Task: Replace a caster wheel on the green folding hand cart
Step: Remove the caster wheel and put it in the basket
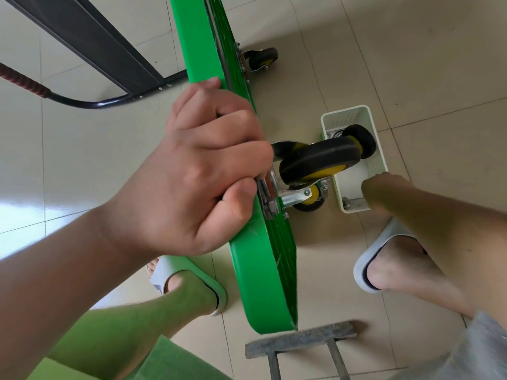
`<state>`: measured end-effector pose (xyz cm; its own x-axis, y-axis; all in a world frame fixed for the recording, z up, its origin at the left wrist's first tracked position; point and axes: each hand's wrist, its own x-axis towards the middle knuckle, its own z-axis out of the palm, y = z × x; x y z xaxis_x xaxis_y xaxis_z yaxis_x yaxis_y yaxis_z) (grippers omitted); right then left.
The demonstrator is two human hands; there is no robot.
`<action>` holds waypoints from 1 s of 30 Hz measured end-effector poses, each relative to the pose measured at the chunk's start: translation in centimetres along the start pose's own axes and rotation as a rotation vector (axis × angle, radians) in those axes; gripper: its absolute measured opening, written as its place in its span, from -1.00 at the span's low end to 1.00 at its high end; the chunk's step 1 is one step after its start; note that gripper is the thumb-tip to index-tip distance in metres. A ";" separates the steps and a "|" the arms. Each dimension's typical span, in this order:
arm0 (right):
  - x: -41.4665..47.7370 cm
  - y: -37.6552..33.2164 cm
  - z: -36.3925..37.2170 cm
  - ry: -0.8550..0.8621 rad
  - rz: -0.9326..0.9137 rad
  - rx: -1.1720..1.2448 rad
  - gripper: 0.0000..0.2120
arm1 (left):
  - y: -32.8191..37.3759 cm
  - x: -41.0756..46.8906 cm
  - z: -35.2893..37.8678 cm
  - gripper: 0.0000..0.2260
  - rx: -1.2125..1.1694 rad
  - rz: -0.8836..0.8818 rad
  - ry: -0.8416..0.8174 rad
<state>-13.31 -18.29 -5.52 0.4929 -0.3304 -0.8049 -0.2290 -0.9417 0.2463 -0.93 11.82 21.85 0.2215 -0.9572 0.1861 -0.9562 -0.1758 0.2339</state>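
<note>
Gripping the edge of the green hand cart's upturned deck [258, 270], the left hand [214, 165] curls beside a mounted black-and-yellow caster wheel [319, 160]. At its 3 o'clock, the right hand [381, 189] dips into a white basket [346, 109] holding a loose caster [363, 138]; whether that hand grasps anything cannot be told.

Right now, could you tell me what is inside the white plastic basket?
A black caster wheel with yellow hub and a small metal part show; the right hand reaching in covers the rest.
</note>
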 end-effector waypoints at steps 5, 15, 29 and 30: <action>-0.2 -0.5 0.5 0.041 -0.050 -0.075 -0.60 | 0.0 0.0 0.0 -0.67 -0.002 0.009 0.009; -5.4 -1.6 -4.4 0.011 -0.124 0.025 -0.75 | 0.1 0.1 -0.3 -0.67 0.017 0.023 -0.009; -23.5 -2.2 -11.7 0.199 -0.493 0.531 -0.79 | 0.8 -0.4 -0.4 -0.68 0.004 -0.016 0.013; -24.3 -2.2 -11.9 0.234 -0.519 0.632 -0.78 | 0.8 -0.4 -0.4 -0.68 0.004 -0.015 0.014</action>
<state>-14.75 -8.97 19.95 0.8097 0.0635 -0.5834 -0.3179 -0.7882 -0.5270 -1.73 12.20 22.39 0.2384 -0.9512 0.1960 -0.9536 -0.1911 0.2326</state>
